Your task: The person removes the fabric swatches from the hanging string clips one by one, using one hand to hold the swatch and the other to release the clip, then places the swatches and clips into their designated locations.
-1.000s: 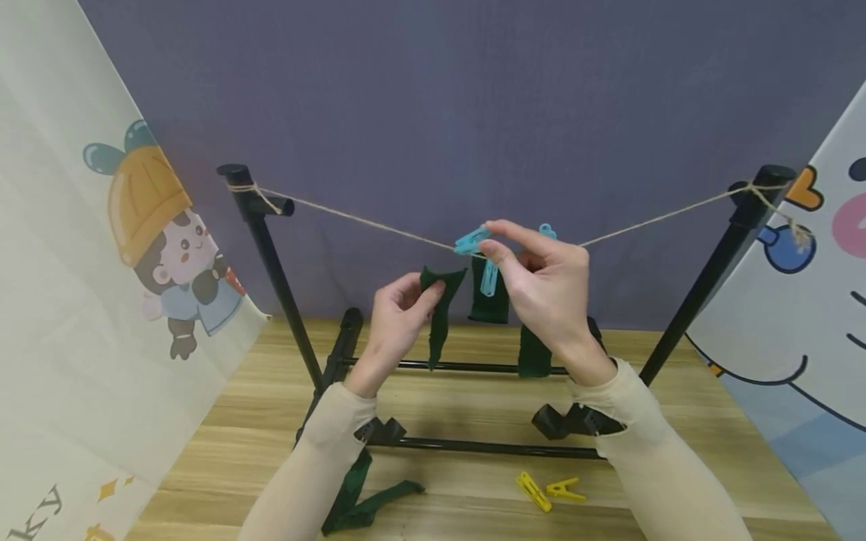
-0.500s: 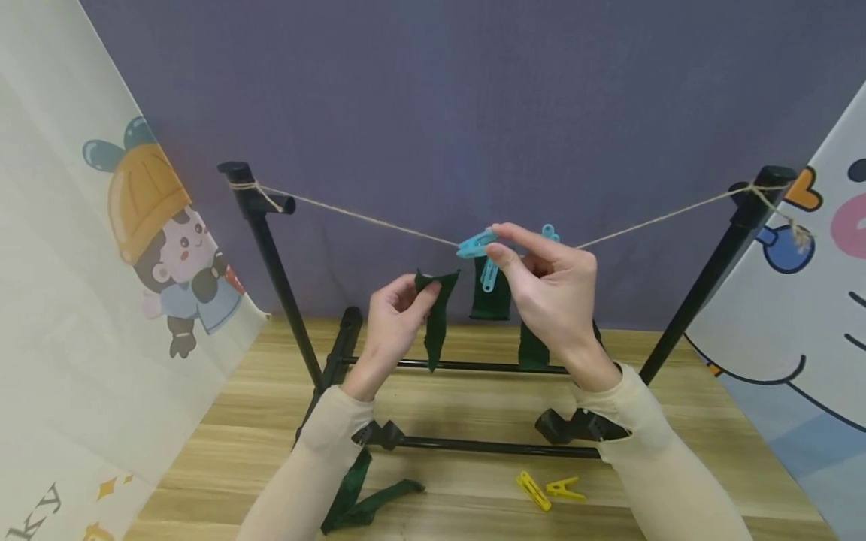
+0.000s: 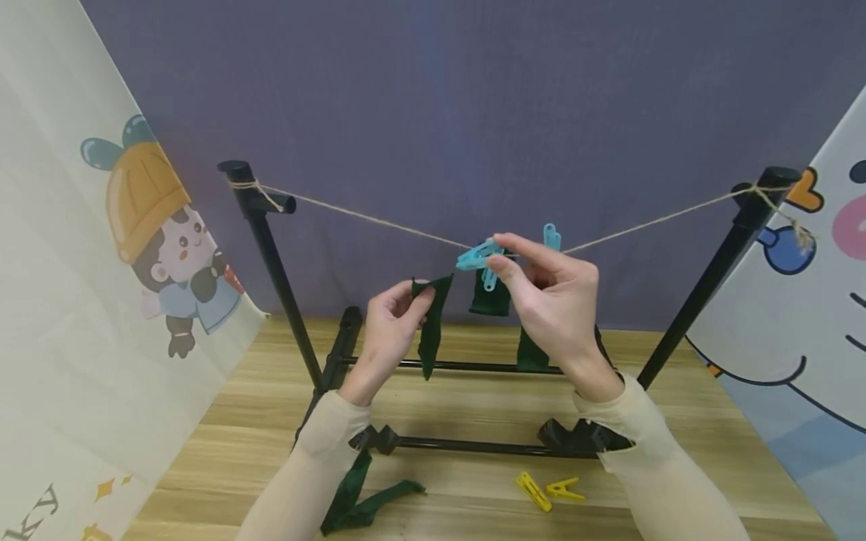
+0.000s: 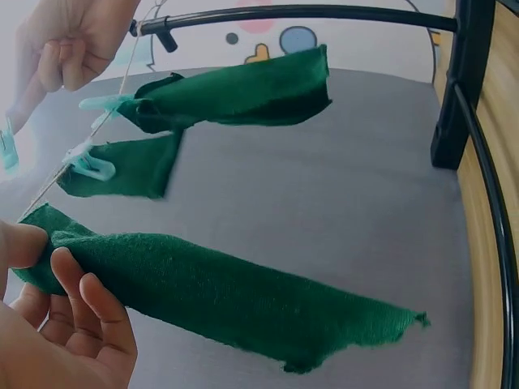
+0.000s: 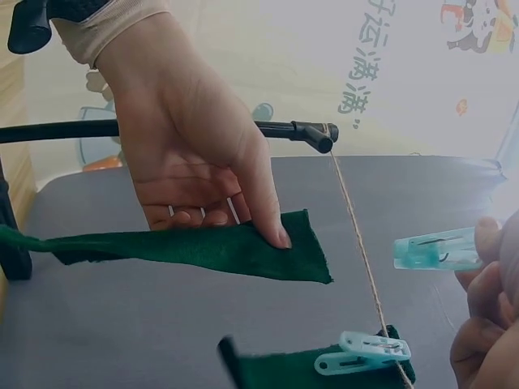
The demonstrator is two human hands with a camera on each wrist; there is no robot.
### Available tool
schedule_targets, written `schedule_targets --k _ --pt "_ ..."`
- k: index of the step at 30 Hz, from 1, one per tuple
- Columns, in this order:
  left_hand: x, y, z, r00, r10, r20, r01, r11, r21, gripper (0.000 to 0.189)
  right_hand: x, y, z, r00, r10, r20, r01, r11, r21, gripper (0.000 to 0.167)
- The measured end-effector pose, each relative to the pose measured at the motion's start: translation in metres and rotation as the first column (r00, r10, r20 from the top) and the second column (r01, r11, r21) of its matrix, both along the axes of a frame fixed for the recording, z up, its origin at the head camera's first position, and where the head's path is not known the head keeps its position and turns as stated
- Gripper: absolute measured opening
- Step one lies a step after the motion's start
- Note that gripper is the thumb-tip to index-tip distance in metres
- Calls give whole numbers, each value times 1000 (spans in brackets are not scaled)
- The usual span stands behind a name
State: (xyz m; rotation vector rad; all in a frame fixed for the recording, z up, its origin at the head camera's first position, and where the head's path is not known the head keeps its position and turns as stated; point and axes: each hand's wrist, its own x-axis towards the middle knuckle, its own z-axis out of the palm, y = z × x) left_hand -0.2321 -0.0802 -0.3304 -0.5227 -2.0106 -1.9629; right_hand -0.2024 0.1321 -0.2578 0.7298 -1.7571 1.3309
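Observation:
My left hand (image 3: 394, 319) pinches a dark green cloth strip (image 4: 227, 284) near its upper end; the rest dangles. Between thumb and fingertips my right hand (image 3: 558, 300) holds a light blue clothespin (image 5: 434, 251), which stands apart from the twine line (image 5: 361, 251) in the right wrist view. The held strip's top edge lies near the twine but looks separate from it. Beyond the hands, a short green cloth (image 4: 126, 166) hangs from the twine by a blue clothespin (image 3: 489, 278). A longer green cloth (image 4: 235, 89) hangs by another blue clothespin (image 3: 552, 237), partly behind my right hand.
Black posts (image 3: 277, 285) at both sides carry the twine, and low black bars (image 3: 473, 447) join the stand. On the wooden table (image 3: 460, 496) lie two yellow clothespins (image 3: 534, 492) and loose green cloth (image 3: 365, 511). A grey-purple backdrop (image 3: 433, 113) rises behind.
My left hand has drifted slightly left and down with the strip, away from the twine. The clothespin in my right hand has come down a little.

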Motion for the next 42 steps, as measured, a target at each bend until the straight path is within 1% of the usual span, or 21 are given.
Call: schedule_targets --k 4,9,14,24,30,42 --pt "0 -1 -2 1000 6 3 -6 1000 4 21 1 1 -2 1000 9 5 -9 1000 9 27" --pt "1 -2 -4 1000 -5 14 5 1000 11 21 4 2 -6 1000 14 24 -14 1000 10 27" --pt "2 -3 -5 1000 -11 11 11 1000 23 20 6 3 -9 999 28 43 -28 1000 6 28" --pt "1 -5 -9 1000 -6 14 6 1000 4 20 5 7 -16 998 41 44 -41 999 1 29" --pt "2 -7 -10 1000 -9 10 9 1000 0 20 4 10 -23 997 51 59 -51 999 2 30" --pt "3 -10 -18 999 -21 44 22 1000 -15 20 2 14 -33 995 87 49 -84 995 -54 29"
